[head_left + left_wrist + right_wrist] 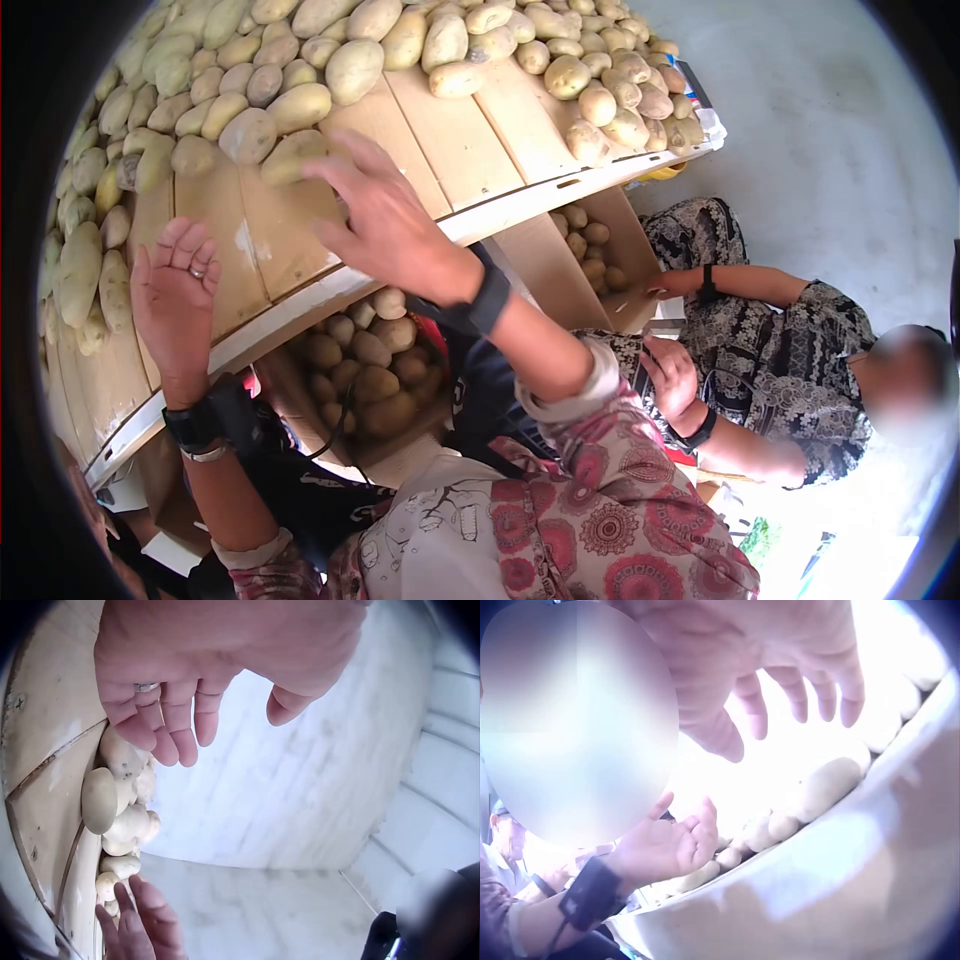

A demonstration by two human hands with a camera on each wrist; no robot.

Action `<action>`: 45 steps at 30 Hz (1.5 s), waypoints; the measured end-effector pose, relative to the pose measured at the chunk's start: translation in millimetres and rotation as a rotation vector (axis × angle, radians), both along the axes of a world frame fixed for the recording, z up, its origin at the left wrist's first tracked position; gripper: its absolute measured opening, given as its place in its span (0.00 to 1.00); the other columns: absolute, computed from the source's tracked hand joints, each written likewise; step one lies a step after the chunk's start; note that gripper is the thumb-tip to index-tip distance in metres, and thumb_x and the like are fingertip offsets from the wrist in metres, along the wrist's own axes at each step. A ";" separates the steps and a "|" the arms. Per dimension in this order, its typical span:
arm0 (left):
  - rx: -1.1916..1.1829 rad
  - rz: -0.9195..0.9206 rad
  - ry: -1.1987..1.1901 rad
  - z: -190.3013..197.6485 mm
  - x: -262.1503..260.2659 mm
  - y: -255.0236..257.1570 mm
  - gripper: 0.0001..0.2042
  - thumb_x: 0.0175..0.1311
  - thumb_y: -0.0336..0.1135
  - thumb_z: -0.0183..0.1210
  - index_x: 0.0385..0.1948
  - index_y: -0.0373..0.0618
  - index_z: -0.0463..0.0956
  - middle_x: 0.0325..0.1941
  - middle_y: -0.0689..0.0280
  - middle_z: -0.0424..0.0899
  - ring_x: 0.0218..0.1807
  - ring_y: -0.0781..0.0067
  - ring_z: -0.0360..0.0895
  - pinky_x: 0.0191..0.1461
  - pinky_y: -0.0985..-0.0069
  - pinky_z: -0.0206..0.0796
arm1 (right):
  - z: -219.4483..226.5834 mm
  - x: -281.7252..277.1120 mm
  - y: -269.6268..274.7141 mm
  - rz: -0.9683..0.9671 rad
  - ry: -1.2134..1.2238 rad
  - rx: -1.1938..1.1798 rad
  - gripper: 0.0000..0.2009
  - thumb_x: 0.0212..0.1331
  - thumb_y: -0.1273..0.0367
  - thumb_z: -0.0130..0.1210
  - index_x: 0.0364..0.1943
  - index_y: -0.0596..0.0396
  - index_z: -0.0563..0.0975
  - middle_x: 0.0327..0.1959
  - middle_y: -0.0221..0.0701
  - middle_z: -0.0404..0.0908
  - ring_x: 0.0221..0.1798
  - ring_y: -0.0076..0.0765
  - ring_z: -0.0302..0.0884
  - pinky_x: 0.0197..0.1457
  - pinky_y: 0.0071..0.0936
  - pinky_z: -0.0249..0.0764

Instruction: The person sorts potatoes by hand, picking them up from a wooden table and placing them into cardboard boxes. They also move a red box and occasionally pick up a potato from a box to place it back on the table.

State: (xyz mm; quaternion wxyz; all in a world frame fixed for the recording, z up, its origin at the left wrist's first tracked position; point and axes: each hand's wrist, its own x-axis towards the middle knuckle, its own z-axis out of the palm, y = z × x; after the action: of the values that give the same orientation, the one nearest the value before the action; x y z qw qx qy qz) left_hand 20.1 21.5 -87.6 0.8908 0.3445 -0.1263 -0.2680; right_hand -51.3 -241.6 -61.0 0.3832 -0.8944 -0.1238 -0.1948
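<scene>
Many potatoes [354, 72] lie heaped across a slatted wooden table [420, 130]. My left hand [180, 300] is raised palm up over the near planks, fingers slightly bent, a ring on one finger and nothing held. In the left wrist view, the same hand [225, 667] hangs above potatoes [100, 801] with its fingers loose. My right hand [385, 215], a little blurred, reaches over the table edge close to a potato [295, 157]; contact cannot be told. The right wrist view has that hand [757, 667] with spread, empty fingers above a row of potatoes [829, 787].
Below the table edge stands a cardboard box of potatoes [375, 385], with another box [625, 215] holding potatoes farther right. A person in a patterned black outfit [770, 350] sits at the right. A cable [345, 420] hangs by the nearer box.
</scene>
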 end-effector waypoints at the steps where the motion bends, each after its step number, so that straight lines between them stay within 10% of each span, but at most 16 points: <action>1: -0.008 -0.009 0.002 -3.4 1.3 5.5 0.23 0.71 0.47 0.37 0.55 0.38 0.65 0.52 0.59 0.76 0.49 0.70 0.74 0.54 0.74 0.66 | -1.6 15.7 3.1 -0.050 0.043 -0.045 0.22 0.47 0.66 0.59 0.48 0.57 0.70 0.55 0.57 0.63 0.61 0.63 0.59 0.61 0.51 0.60; 8: -0.017 -0.025 -0.016 -23.9 14.5 22.4 0.22 0.71 0.45 0.39 0.58 0.38 0.63 0.54 0.61 0.72 0.52 0.70 0.70 0.57 0.73 0.63 | -26.5 96.2 29.2 -0.137 0.274 -0.276 0.25 0.43 0.63 0.59 0.47 0.62 0.70 0.62 0.64 0.52 0.57 0.65 0.62 0.57 0.57 0.62; 10: 0.170 0.231 0.125 -28.2 12.2 20.0 0.20 0.72 0.44 0.38 0.57 0.41 0.64 0.54 0.64 0.73 0.52 0.73 0.70 0.56 0.75 0.63 | -51.5 108.3 48.9 -0.349 0.231 -0.489 0.22 0.40 0.66 0.59 0.45 0.58 0.75 0.63 0.61 0.53 0.47 0.51 0.70 0.48 0.45 0.66; 16: 0.242 0.202 0.172 -25.4 18.5 11.4 0.20 0.71 0.38 0.39 0.61 0.42 0.61 0.58 0.65 0.69 0.53 0.77 0.68 0.57 0.80 0.60 | -43.5 106.4 58.5 -0.572 0.100 -0.526 0.20 0.40 0.67 0.57 0.42 0.59 0.77 0.61 0.60 0.58 0.44 0.44 0.71 0.44 0.32 0.67; 18: 0.236 0.208 0.180 -24.2 16.3 12.1 0.20 0.70 0.38 0.39 0.61 0.42 0.60 0.59 0.65 0.68 0.53 0.77 0.68 0.57 0.80 0.60 | -27.1 88.7 47.7 -0.187 0.280 -0.430 0.21 0.35 0.70 0.57 0.39 0.64 0.74 0.57 0.69 0.58 0.41 0.52 0.71 0.43 0.41 0.69; 23: 0.204 0.319 0.241 9.5 -8.0 -17.6 0.20 0.70 0.39 0.40 0.59 0.38 0.60 0.57 0.61 0.70 0.56 0.72 0.68 0.60 0.76 0.59 | -17.1 50.8 33.0 -0.084 0.166 -0.311 0.21 0.33 0.67 0.61 0.35 0.65 0.73 0.49 0.68 0.65 0.47 0.55 0.71 0.50 0.42 0.69; 24: 0.528 0.200 -0.148 -18.9 14.7 -2.4 0.20 0.70 0.39 0.41 0.58 0.37 0.61 0.59 0.59 0.69 0.59 0.68 0.67 0.62 0.73 0.57 | -17.5 42.5 32.9 -0.054 0.049 -0.291 0.21 0.33 0.66 0.61 0.35 0.66 0.73 0.48 0.65 0.67 0.51 0.55 0.70 0.53 0.42 0.68; 26: 0.422 0.110 -0.231 -39.3 10.0 9.2 0.20 0.70 0.40 0.42 0.56 0.36 0.63 0.61 0.56 0.68 0.62 0.62 0.65 0.65 0.69 0.56 | -6.8 25.4 26.3 0.083 0.086 -0.309 0.24 0.36 0.64 0.63 0.39 0.65 0.72 0.49 0.58 0.69 0.57 0.54 0.66 0.59 0.40 0.65; 27: -0.020 0.159 0.028 -16.4 -15.3 -9.9 0.20 0.69 0.42 0.42 0.55 0.36 0.64 0.61 0.55 0.67 0.62 0.60 0.65 0.65 0.67 0.55 | -8.4 16.2 23.7 0.079 0.117 -0.214 0.27 0.42 0.63 0.62 0.48 0.63 0.69 0.52 0.52 0.71 0.61 0.56 0.61 0.63 0.39 0.61; 31: 0.068 0.235 0.027 14.3 -32.8 -11.5 0.21 0.67 0.46 0.47 0.55 0.42 0.64 0.57 0.60 0.71 0.57 0.63 0.69 0.60 0.68 0.60 | 13.0 7.1 14.4 0.170 0.192 -0.117 0.27 0.48 0.74 0.55 0.57 0.61 0.64 0.52 0.51 0.70 0.56 0.56 0.67 0.59 0.40 0.65; 34: 0.142 0.261 0.081 26.2 -26.0 -11.8 0.20 0.68 0.45 0.46 0.55 0.42 0.64 0.59 0.59 0.69 0.58 0.62 0.69 0.59 0.67 0.62 | 24.2 17.2 6.2 0.178 0.453 0.114 0.25 0.50 0.76 0.55 0.56 0.58 0.68 0.36 0.41 0.78 0.36 0.34 0.75 0.43 0.28 0.72; 45: 0.308 0.276 0.011 39.0 -17.7 -9.4 0.14 0.64 0.39 0.52 0.48 0.44 0.70 0.53 0.62 0.74 0.54 0.68 0.72 0.57 0.72 0.63 | 52.4 94.8 11.9 0.317 0.486 0.182 0.20 0.55 0.75 0.54 0.54 0.52 0.71 0.34 0.28 0.75 0.36 0.23 0.70 0.42 0.22 0.69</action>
State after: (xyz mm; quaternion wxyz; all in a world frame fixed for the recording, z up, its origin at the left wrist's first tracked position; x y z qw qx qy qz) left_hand 2.4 12.1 -48.7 0.8566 0.4892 -0.0309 -0.1614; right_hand 43.5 -229.6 -8.5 0.5058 -0.8463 -0.1486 0.0767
